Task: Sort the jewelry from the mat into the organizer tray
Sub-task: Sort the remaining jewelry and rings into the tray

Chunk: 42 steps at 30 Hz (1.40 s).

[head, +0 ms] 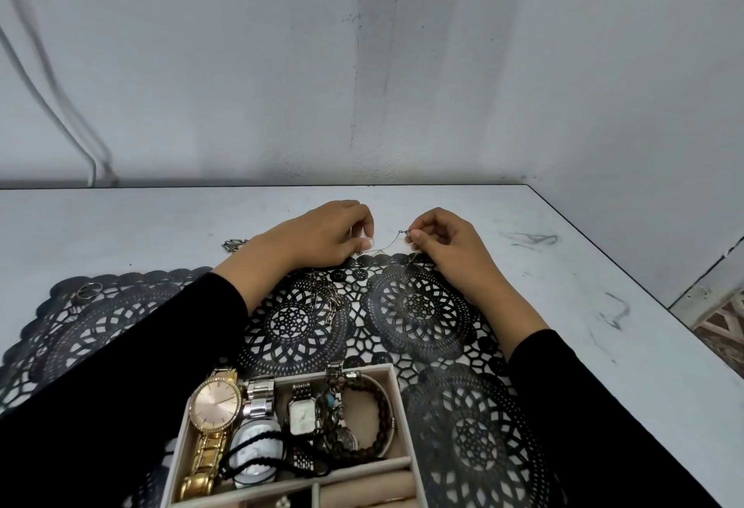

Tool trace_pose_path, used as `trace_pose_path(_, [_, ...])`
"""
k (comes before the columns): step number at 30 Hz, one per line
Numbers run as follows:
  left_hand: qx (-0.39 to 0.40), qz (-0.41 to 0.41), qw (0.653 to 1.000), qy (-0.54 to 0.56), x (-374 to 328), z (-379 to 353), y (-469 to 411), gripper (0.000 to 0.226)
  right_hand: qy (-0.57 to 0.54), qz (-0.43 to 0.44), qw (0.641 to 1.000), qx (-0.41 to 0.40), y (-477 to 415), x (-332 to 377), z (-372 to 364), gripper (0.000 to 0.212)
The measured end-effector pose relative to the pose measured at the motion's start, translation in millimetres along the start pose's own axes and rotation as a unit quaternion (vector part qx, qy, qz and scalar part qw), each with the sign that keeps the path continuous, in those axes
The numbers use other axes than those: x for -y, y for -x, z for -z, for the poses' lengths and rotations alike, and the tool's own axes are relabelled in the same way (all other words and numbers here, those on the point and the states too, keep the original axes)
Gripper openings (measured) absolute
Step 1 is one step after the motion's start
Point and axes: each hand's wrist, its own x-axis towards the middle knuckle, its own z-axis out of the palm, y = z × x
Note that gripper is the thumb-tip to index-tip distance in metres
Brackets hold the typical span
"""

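- While the left hand (322,235) and right hand (441,240) each pinch an end, the thin chain (386,244) hangs slack.
- Light, limp, tangle-prone; best held near the clasp.

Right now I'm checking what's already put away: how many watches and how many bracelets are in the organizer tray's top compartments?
In the organizer tray, as far as can be seen:
Watches: 3 – gold watch, silver watch, small square watch
Bracelets: 3 – dark beaded bracelet, black cord bracelet, turquoise-stone bracelet
Total: 6
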Motion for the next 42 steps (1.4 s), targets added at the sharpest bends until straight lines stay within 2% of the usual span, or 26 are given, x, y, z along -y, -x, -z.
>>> trace_pose_path(13, [-0.065,0.035,0.991,0.112,4,-2,9,0.014,-0.019,0.0,1.0,-0.016,4,5,1,0.001])
trace_pose_path(24, [-0.142,0.113,0.954,0.239,-3,11,26,0.009,-0.072,-0.023,0.997,-0.022,9,21,3,0.005])
trace_pose_path(42, [-0.245,0.133,0.905,0.322,-32,47,102,0.011,-0.13,0.046,0.99,-0.027,40,87,-8,0.008])
